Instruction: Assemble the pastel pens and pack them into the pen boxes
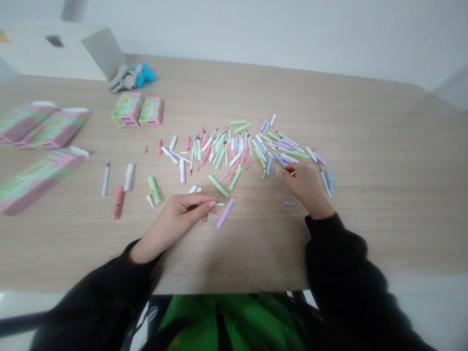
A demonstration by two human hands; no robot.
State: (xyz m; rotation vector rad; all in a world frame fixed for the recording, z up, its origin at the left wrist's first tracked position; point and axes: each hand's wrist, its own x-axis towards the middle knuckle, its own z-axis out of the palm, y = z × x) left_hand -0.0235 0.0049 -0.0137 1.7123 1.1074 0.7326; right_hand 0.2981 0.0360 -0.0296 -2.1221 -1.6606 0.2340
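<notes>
My left hand [188, 209] is closed in a pinch, and a thin light-green pen part [220, 204] sticks out from its fingertips. Just right of it lies a purple pen barrel [225, 213], with a green barrel [218, 185] above. My right hand [302, 185] is at the right side of the loose pile, fingertips pressed together; what they hold, if anything, is hidden. Blue barrels [269, 165] lie beside those fingers. The pile mixes pastel tubes, caps and white dark-tipped refills [192, 161]. A small blue piece [290, 203] lies below my right hand.
At the left are a white pen [106, 179], a red tube [118, 203], a white tube [129, 177] and a green tube [154, 190]. Pink-green boxes [40, 178] lie farther left, smaller ones [150, 111] behind. Grey-blue gloves [133, 76] rest by a white box [102, 51].
</notes>
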